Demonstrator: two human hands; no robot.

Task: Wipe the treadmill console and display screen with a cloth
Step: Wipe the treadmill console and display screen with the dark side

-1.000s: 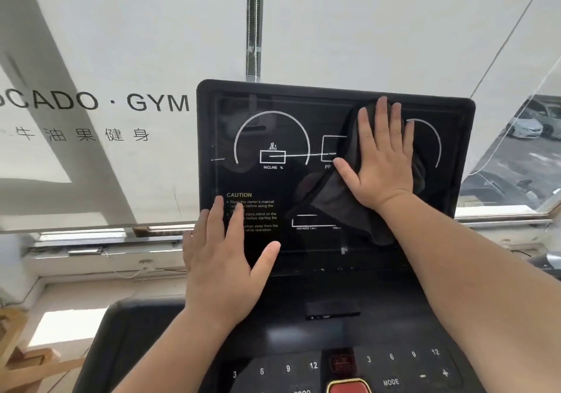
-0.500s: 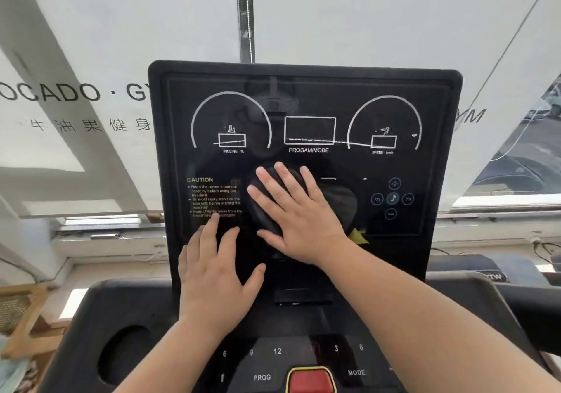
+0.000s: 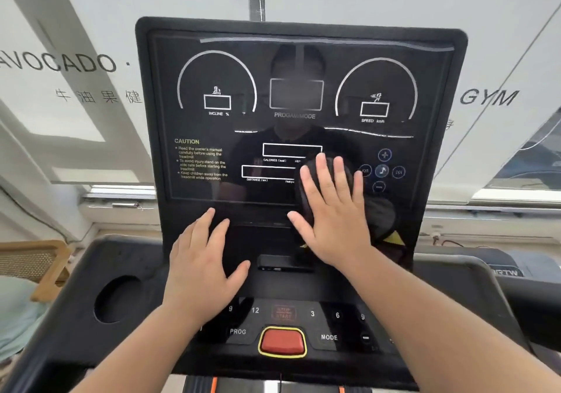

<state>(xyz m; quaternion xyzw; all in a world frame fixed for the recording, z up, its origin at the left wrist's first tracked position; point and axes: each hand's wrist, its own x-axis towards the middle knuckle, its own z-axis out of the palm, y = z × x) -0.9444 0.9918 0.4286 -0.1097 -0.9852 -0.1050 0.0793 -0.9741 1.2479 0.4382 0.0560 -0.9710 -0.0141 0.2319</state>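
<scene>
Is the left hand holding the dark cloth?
No. The left hand lies flat and bare on the black treadmill console, while the dark cloth sits under the right hand on the glossy black display screen.

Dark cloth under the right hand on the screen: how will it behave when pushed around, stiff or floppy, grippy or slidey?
The dark cloth is probably floppy: it bunches in soft folds beyond the flat right hand. It likely slides easily, since the glossy black display screen looks smooth and reflective. It seems light, so only the palm's pressure likely keeps it there.
</scene>
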